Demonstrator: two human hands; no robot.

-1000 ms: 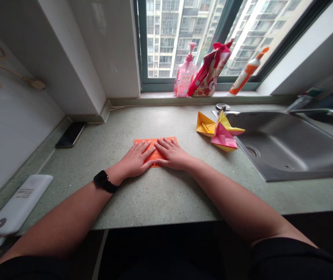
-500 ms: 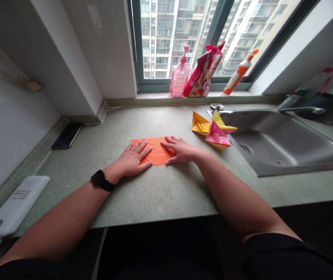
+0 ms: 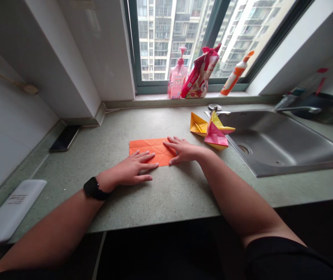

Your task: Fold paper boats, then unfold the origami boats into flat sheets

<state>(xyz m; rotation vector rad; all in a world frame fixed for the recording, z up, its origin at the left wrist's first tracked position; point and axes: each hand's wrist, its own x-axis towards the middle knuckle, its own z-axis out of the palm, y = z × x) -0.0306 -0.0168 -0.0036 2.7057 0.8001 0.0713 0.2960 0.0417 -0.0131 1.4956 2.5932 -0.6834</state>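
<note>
A folded orange paper rectangle (image 3: pixel 150 151) lies flat on the speckled green countertop (image 3: pixel 160 194). My left hand (image 3: pixel 131 170) lies flat with its fingers stretched out, its fingertips touching the paper's front edge. A black watch (image 3: pixel 92 188) is on that wrist. My right hand (image 3: pixel 182 149) rests flat on the paper's right end, fingers spread. Neither hand holds anything. Just right of my right hand sit folded paper shapes, one yellow (image 3: pixel 198 125) and one pink and yellow (image 3: pixel 216 136).
A steel sink (image 3: pixel 280 144) with a tap lies to the right. On the window sill stand a pink pump bottle (image 3: pixel 176 79), a red bag (image 3: pixel 198 74) and an orange-capped bottle (image 3: pixel 234 74). A black phone (image 3: pixel 64 138) and a white power bank (image 3: pixel 9 212) lie at left.
My left hand has slid back toward me and off most of the paper. My right hand has shifted to the paper's right end, so more orange paper shows.
</note>
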